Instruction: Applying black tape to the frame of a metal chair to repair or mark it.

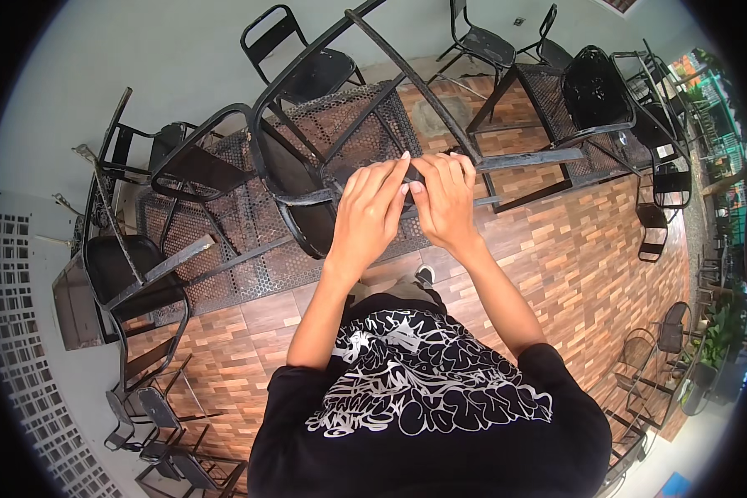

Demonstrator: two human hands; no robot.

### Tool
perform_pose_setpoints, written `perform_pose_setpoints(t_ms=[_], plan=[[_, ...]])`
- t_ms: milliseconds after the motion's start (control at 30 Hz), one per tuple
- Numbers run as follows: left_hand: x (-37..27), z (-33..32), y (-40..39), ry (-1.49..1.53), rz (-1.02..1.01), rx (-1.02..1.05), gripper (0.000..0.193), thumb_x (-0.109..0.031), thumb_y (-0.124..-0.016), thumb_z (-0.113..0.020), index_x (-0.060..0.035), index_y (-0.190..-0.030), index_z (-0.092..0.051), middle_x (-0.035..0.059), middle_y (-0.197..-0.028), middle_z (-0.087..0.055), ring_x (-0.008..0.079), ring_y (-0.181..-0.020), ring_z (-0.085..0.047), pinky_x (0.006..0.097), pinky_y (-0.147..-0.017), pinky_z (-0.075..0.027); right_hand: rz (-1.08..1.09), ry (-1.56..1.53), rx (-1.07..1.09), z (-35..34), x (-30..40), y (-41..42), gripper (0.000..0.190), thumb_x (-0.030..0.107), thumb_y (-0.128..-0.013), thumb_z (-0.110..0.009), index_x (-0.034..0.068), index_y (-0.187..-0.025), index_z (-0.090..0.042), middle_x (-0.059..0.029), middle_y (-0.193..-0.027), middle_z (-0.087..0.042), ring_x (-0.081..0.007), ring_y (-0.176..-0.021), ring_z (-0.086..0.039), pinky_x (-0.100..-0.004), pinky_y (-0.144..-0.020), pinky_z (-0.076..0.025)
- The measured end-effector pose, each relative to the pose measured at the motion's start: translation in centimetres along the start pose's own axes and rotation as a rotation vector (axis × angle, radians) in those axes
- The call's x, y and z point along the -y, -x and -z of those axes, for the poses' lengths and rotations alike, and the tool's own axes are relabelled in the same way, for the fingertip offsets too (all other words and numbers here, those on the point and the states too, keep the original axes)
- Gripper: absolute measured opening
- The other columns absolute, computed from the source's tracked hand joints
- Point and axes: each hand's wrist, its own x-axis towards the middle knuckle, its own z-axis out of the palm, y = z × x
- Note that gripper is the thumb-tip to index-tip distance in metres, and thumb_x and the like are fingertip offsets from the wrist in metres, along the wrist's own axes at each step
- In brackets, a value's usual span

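Note:
A black metal chair [292, 162] lies overturned on a perforated metal table [224, 180], its legs sticking up and outward. One flat metal leg [529, 160] with worn paint runs under both hands. My left hand [370, 202] bends over this leg, index fingertip and thumb close together. Beside it, almost touching, my right hand [445, 196] curls its fingers over the same leg near a corner joint. Something dark shows between the two hands; whether it is part of the leg or a separate piece, I cannot tell. The palms are hidden.
Another overturned chair [143, 274] rests on the table's left end, legs jutting toward me. A second perforated table [591, 131] at right carries a chair [597, 87]. Further black chairs [305, 62] stand along the wall. Wood-patterned tiles [554, 274] cover the floor.

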Motion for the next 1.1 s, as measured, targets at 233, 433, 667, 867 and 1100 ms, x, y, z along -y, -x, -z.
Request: perform_pose_setpoints(t_ms=[233, 433, 667, 867, 1100], plan=[[2.8, 4.2, 1.4, 0.023, -0.017, 0.064, 0.051, -0.006, -0.095, -0.068, 0.0003, -0.146, -0.063, 0.0188, -0.128, -0.069, 0.0375, -0.117, -0.065, 0.0469, -0.104, -0.05, -0.064, 0.031, -0.042, -3.8, 4.2, -0.1, 0.035, 0.022, -0.102, -0.06, 0.002, -0.13, -0.063, -0.0126, -0.124, -0.065, -0.031, -0.122, -0.06, -0.0545, -0.119, -0.028], [6.4, 8.6, 2.8, 0.046, -0.051, 0.147, 0.048, -0.012, -0.099, -0.067, 0.0015, -0.145, -0.063, 0.0197, -0.128, -0.069, 0.0386, -0.117, -0.065, 0.0476, -0.106, -0.049, -0.089, -0.002, -0.008, -6.8, 8.4, -0.7, 0.034, 0.023, -0.105, -0.056, 0.001, -0.131, -0.061, -0.0146, -0.125, -0.064, -0.0329, -0.123, -0.059, -0.0559, -0.119, -0.027], [9.1, 10.3, 4.2, 0.052, -0.06, 0.13, 0.045, -0.01, -0.098, -0.066, 0.0006, -0.142, -0.064, 0.0196, -0.133, -0.067, 0.0389, -0.124, -0.063, 0.0545, -0.12, -0.041, -0.123, 0.002, -0.01, -8.8, 11.5, -1.5, 0.032, 0.022, -0.104, -0.058, 0.0, -0.128, -0.063, -0.014, -0.122, -0.065, -0.0313, -0.123, -0.06, -0.0546, -0.119, -0.029], [8.2, 7.3, 6.5, -0.151, -0.045, 0.022, 0.051, -0.009, -0.103, -0.059, 0.001, -0.152, -0.054, 0.0215, -0.137, -0.058, 0.0396, -0.131, -0.055, 0.0569, -0.12, -0.038, -0.054, -0.001, 0.022, -8.6, 10.7, -1.0, 0.036, 0.021, -0.102, -0.06, 0.0, -0.132, -0.063, -0.0145, -0.127, -0.065, -0.0314, -0.124, -0.059, -0.0537, -0.119, -0.032], [6.1, 5.3, 5.9, -0.234, -0.001, -0.014, 0.051, -0.007, -0.103, -0.058, 0.0044, -0.152, -0.052, 0.0215, -0.137, -0.059, 0.0381, -0.129, -0.056, 0.0565, -0.119, -0.037, 0.03, 0.006, 0.059, -6.5, 8.3, -1.0, 0.04, 0.02, -0.099, -0.063, 0.0, -0.134, -0.062, -0.0145, -0.128, -0.065, -0.0307, -0.124, -0.059, -0.0502, -0.117, -0.036]])
